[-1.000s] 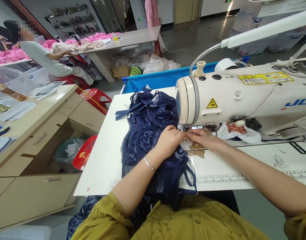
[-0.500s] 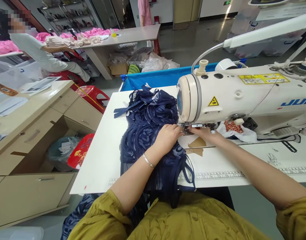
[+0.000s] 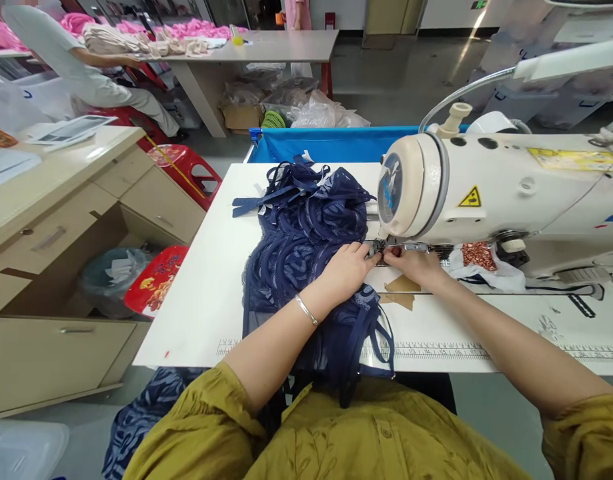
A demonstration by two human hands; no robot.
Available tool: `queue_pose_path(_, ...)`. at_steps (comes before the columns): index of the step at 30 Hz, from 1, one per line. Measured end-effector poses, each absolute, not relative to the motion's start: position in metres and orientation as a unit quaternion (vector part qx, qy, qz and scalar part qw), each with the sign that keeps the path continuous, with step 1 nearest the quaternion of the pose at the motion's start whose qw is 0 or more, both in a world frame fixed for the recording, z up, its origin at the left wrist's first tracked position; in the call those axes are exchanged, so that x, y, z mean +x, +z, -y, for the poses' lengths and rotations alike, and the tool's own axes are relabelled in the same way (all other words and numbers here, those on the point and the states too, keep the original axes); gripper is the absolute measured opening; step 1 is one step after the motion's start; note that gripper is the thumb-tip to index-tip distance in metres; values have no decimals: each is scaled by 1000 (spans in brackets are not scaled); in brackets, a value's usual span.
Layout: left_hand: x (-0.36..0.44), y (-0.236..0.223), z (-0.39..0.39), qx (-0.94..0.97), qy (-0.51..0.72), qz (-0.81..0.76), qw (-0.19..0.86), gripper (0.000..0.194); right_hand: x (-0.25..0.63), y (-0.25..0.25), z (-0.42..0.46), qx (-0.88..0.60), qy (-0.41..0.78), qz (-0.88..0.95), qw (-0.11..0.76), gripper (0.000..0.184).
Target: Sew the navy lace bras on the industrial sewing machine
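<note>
A heap of navy lace bras with straps lies on the white sewing table. My left hand, with a silver bangle at its wrist, rests on the heap's right side. Its fingers are closed on the edge of a bra beside the presser foot. On the other side of the foot, my right hand is pinched at the needle area of the sewing machine. What its fingertips hold is too small to make out. Loose navy straps hang toward the table's front edge.
Brown paper scraps and a printed ruler are on the table. A white cloth with copper sequins sits under the machine arm. Behind stands a blue fabric bin; at left, a drawer cabinet, red stools and a seated person.
The camera view has shifted, so the machine appears farther right. My right hand's fingertips have drawn back slightly from under the presser foot and are pinched together. My left hand stays on the bras.
</note>
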State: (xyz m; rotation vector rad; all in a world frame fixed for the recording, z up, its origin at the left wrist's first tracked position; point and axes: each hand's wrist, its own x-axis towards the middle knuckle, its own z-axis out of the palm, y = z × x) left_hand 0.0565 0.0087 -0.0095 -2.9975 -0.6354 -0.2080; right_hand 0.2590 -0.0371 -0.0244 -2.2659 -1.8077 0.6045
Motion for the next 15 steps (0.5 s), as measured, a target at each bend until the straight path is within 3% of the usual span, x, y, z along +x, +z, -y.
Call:
queue_pose_path(6, 61, -15, -9, -974, -71, 212, 47, 37, 246, -20, 36, -813, 127, 568, 9, 20)
queue_pose_path(15, 65, -13, -10, -972, -62, 222, 43, 40, 269, -39, 40, -762, 110, 638, 30, 34)
